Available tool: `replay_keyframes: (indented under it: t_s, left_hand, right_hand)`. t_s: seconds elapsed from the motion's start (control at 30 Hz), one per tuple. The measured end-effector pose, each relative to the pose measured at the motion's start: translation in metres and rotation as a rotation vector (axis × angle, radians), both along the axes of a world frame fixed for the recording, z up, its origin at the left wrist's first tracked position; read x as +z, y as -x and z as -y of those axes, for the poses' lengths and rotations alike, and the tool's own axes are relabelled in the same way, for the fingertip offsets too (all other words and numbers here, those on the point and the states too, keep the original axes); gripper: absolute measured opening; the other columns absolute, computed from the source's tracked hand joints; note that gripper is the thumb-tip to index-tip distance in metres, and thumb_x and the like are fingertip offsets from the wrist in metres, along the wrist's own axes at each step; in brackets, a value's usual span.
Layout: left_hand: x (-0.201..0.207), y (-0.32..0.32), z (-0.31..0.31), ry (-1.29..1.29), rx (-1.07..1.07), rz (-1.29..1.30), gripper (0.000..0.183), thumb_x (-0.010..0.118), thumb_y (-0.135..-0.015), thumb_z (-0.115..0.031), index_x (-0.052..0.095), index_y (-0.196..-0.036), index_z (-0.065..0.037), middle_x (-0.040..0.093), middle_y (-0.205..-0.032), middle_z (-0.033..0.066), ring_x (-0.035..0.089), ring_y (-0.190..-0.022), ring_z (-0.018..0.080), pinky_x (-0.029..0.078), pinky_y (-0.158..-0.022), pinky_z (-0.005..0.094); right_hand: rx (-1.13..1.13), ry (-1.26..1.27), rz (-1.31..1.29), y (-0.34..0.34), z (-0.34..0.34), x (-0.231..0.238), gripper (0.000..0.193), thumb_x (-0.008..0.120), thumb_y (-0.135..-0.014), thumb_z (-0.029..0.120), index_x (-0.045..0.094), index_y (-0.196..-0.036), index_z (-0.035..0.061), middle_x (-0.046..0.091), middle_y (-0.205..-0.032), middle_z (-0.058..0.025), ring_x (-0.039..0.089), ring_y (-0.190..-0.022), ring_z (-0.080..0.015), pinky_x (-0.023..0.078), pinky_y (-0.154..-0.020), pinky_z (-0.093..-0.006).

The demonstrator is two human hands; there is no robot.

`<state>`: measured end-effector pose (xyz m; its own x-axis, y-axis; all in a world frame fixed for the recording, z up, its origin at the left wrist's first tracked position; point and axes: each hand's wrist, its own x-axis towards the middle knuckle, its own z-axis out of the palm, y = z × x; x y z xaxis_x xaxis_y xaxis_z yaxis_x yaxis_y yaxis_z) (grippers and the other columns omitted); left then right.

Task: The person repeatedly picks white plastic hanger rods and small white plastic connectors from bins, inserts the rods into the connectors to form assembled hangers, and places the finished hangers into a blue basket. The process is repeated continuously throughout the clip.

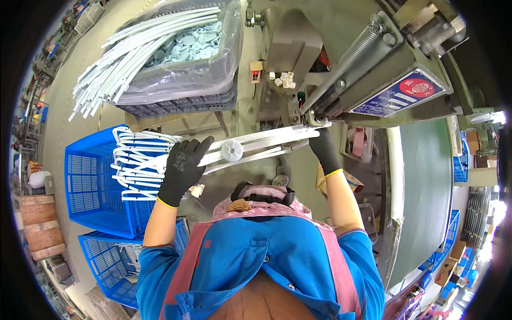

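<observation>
My left hand (182, 168), in a black glove with a yellow cuff, is closed on a white tube frame near its bent-tube end. A round white plastic disc (232, 151) sits on that white tube frame (272, 140). My right hand (325, 152), gloved alike, grips the frame's other end just below the press tooling (319, 120); its fingertips are partly hidden behind the tubes. Several bent white tubes (140, 160) fan out beside my left hand, over a blue crate (98, 181). Which of them belong to the held frame I cannot tell.
Ahead stands a green press machine (392, 85) with a long spring (354, 45). Small white caps (284, 80) lie on it. Far left, a plastic-lined crate (176, 88) holds white tubes (133, 53) and grey-white parts. A second blue crate (109, 266) and a green-topped conveyor (424, 186) flank me.
</observation>
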<state>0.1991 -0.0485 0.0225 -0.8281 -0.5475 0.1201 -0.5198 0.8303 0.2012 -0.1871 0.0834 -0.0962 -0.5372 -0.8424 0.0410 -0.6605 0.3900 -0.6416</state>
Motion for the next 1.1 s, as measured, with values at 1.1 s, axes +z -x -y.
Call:
replay_keyframes:
  t_s: [1.1]
  left_hand:
    - [-0.060,-0.025,0.034,-0.469,0.468,-0.449,0.014,0.067,-0.082,-0.014,0.062,-0.091,-0.005,0.063,-0.080,0.0079,0.063,-0.079,0.0217,0.050,-0.073,0.0336]
  right_hand:
    - [0.090,0.044,0.449,0.000,-0.179,0.040,0.015,0.070,-0.080,0.008,0.068,-0.094,0.0019,0.069,-0.085,-0.0092,0.065,-0.075,-0.0182,0.049,-0.065,-0.0294]
